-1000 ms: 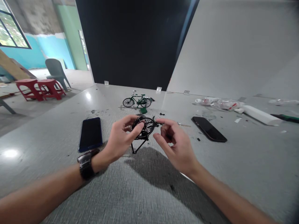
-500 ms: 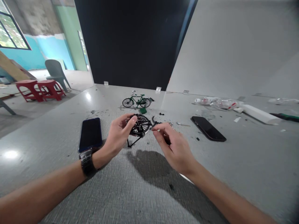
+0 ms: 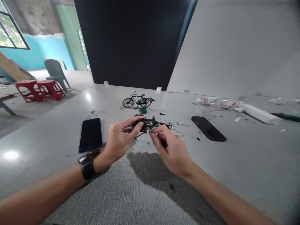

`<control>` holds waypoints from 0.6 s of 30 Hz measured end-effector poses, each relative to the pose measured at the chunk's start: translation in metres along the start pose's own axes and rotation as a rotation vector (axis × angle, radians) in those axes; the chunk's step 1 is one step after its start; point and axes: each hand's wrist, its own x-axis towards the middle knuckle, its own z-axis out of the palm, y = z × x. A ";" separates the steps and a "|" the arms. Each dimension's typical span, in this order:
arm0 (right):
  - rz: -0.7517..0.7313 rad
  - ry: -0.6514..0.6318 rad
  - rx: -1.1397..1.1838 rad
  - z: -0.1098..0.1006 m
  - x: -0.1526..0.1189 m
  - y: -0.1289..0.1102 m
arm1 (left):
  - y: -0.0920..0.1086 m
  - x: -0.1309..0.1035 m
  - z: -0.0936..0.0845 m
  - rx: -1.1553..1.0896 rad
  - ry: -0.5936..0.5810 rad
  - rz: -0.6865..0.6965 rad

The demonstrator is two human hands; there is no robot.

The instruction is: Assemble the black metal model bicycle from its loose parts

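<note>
My left hand [image 3: 123, 134] is closed on a black model bicycle [image 3: 150, 122], thumb and fingers round its wheel area. The bicycle is tilted, and part of it is hidden behind the fingers. On its near side, the fingertips of my right hand [image 3: 172, 148] pinch at a small silver piece [image 3: 147, 130]; its exact kind is too small to tell. Beyond both hands a finished-looking green model bicycle [image 3: 138, 101] stands upright on the table, with a small green block [image 3: 143, 110] in front of it.
A blue-edged phone [image 3: 90, 135] lies left of my hands and a black phone [image 3: 208, 128] lies to the right. Small loose parts [image 3: 183, 124] are scattered behind my right hand. Crumpled clear plastic [image 3: 223, 103] and a white piece [image 3: 261, 114] lie farther right. A black panel rises behind.
My left hand has turned the black bicycle, so its wheel now lies flatter and a second wheel shows behind. My right fingertips have shifted slightly left and down along it.
</note>
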 end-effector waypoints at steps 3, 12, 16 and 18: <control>0.005 -0.002 -0.009 0.000 0.000 0.000 | 0.000 0.000 0.001 -0.013 -0.004 -0.001; 0.009 0.030 -0.025 0.002 -0.001 0.001 | 0.003 -0.002 0.002 -0.009 0.003 0.054; 0.007 0.051 -0.041 0.001 0.000 0.001 | 0.002 -0.002 0.001 0.009 0.019 0.061; 0.012 0.051 -0.043 0.001 0.000 0.000 | 0.002 -0.002 0.000 0.011 0.012 0.064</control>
